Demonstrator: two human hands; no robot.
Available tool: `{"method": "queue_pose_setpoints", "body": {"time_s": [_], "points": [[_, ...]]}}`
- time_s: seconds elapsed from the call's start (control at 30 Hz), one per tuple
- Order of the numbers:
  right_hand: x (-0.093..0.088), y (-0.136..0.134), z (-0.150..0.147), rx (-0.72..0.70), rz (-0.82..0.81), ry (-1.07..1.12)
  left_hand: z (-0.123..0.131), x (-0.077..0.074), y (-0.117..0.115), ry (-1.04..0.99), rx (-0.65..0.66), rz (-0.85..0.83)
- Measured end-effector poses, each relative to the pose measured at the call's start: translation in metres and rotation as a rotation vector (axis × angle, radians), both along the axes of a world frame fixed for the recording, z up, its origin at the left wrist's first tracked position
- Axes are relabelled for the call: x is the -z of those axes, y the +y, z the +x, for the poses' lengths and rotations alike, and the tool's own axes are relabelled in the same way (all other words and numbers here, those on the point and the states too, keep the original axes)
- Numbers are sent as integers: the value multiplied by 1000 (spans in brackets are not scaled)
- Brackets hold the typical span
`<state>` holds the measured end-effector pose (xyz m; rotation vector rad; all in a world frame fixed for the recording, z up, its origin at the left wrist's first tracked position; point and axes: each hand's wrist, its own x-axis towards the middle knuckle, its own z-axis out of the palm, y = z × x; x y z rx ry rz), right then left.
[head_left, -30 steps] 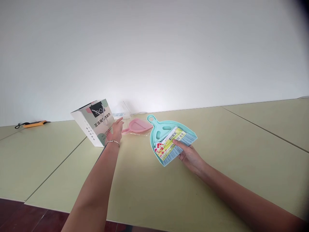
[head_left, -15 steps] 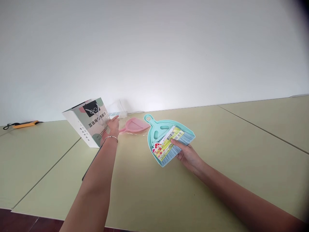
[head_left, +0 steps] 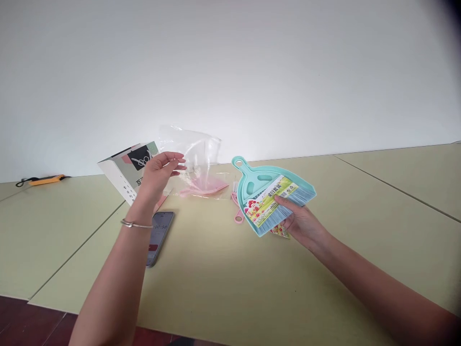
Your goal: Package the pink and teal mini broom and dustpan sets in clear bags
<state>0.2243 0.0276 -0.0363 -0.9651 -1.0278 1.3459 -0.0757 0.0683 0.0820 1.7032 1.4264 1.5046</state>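
Note:
My right hand grips a teal dustpan with a blue-bristled brush and a colourful label tucked in it, lifted a little above the pale green surface. Under it lie a pink handle and a bit of a second label. My left hand is raised and pinches a clear plastic bag, which hangs over a pink dustpan lying on the surface. A thin bracelet sits on my left wrist.
A printed paper bag leans tilted behind my left hand. A phone lies face up by my left forearm. An orange tool rests far left by the white wall. The surface's front edge drops to dark red floor.
My left hand has come back from the paper bag and lifted the clear plastic bag. My right hand has raised the teal dustpan and moved it right, uncovering the pink handle. The phone now shows.

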Motion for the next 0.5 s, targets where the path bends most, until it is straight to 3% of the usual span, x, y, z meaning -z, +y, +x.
{"method": "queue_pose_setpoints", "body": {"time_s": [0.07, 0.13, 0.3, 0.4, 0.5], "points": [[0, -2, 13, 19, -98, 42, -9, -7, -16, -38, 57, -85], [1, -5, 27, -3, -178, 28, -16, -3, -25, -41, 109, -168], [4, -9, 48, -66, -289, -53, -15, 34, -31, 53, 255, -403], [-2, -9, 52, -79, -324, -37, -7, 53, -32, 56, 266, -439], [-10, -11, 58, -76, -351, -3, -3, 61, -32, 13, 256, -425]]}}
